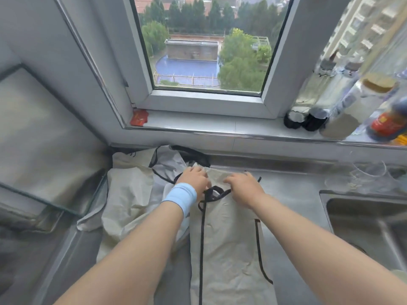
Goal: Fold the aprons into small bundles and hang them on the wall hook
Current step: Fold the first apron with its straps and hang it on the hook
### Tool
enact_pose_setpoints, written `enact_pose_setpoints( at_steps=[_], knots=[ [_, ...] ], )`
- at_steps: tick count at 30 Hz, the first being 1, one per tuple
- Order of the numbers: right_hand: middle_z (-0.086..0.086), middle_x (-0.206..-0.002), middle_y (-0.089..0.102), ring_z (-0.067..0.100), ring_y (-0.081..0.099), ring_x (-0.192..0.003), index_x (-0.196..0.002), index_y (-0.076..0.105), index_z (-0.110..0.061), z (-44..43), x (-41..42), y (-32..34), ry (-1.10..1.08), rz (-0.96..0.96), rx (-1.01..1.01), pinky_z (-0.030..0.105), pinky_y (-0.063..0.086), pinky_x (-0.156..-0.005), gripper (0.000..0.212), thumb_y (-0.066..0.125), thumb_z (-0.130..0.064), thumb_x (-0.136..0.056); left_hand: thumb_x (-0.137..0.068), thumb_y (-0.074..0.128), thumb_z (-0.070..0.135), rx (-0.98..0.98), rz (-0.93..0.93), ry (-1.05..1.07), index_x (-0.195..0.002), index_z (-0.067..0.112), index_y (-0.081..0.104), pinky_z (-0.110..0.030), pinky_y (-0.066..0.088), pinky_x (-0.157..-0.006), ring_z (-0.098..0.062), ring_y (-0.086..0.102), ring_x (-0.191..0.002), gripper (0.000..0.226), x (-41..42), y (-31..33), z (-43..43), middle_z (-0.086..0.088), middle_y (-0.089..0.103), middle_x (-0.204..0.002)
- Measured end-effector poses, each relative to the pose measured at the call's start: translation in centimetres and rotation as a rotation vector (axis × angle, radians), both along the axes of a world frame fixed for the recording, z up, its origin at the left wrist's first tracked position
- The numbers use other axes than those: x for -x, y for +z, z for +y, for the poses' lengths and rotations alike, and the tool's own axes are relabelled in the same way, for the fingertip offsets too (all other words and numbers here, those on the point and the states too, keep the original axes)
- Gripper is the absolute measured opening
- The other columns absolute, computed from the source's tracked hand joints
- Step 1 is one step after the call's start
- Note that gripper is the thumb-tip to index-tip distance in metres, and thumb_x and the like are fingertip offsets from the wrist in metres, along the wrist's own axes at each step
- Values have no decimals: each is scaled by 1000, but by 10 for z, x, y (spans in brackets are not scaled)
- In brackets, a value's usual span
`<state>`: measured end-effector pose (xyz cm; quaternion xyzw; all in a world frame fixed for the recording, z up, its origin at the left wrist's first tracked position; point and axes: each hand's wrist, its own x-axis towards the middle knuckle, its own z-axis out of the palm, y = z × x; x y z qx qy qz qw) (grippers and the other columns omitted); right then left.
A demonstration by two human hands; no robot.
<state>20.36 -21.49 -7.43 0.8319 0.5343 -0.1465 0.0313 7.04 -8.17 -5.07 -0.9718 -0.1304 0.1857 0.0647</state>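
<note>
A cream apron (229,243) with black trim lies folded lengthwise on the steel counter, running from the near edge to the back. Its black strap (212,192) loops loosely near the top. My left hand (195,179), with a light blue wristband, grips the apron's top edge at the left. My right hand (244,187) has its fingers curled on the top edge at the right. More cream aprons (130,194) lie crumpled in a heap to the left. No wall hook is in view.
A steel sink (363,219) is at the right. A glass-topped stove (44,139) sits at the left. Bottles and jars (343,106) crowd the right of the windowsill; a red packet (139,117) lies at its left. Clear glasses (370,172) stand behind the sink.
</note>
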Motion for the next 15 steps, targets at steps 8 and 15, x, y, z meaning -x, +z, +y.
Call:
enact_pose_setpoints(
  at_steps=[8,15],
  knots=[
    [-4,-79,66,24,51,-100,-75,65,-23,7,-12,-2,169,-106,240,57,8,-117,24,49,-5,-71,-89,52,10,-151,-45,-206,-111,25,69,-36,31,-93,-27,43,-113,31,-32,-16,31,-1,58,-118],
    [-9,-94,62,18,58,-92,-100,55,-27,21,-17,13,-130,46,-315,37,33,-98,21,53,-41,-85,-93,43,23,214,-241,373,-116,36,61,-31,43,-83,-27,60,-107,33,-58,24,53,-2,66,-114]
  ],
)
